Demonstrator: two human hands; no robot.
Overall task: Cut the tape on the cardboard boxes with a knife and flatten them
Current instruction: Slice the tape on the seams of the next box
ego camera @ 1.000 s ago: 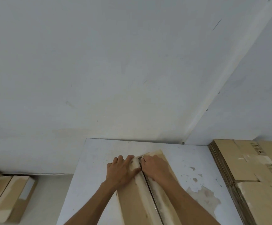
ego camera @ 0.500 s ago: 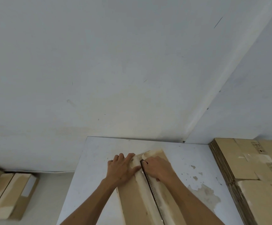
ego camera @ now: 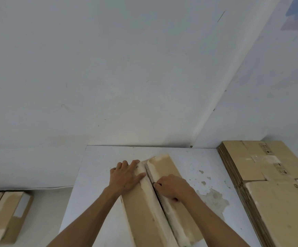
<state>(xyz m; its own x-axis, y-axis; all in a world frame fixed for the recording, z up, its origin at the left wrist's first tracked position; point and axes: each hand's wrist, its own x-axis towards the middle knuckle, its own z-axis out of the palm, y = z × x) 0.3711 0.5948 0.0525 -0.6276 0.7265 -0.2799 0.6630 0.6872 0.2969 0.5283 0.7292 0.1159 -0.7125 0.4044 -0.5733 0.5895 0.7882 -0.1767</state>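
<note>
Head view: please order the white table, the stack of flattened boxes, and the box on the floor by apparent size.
1. white table
2. stack of flattened boxes
3. box on the floor, partly out of frame and farther away, so its rank is unsure.

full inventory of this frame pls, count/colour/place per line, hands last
box: 1, brown with pale tape along its centre seam, on the table under both hands
knife: 1, only a small dark part shows at the right hand's fingertips, on the seam
table: 1, white with worn patches, centre
flattened boxes: 1 stack, brown, right of the table
boxes on floor: at least 2, brown, taped, lower left
walls: white, meeting in a corner behind the table
left hand: flat, pressing the box left of the seam
right hand: curled, gripping the knife at the seam
</note>
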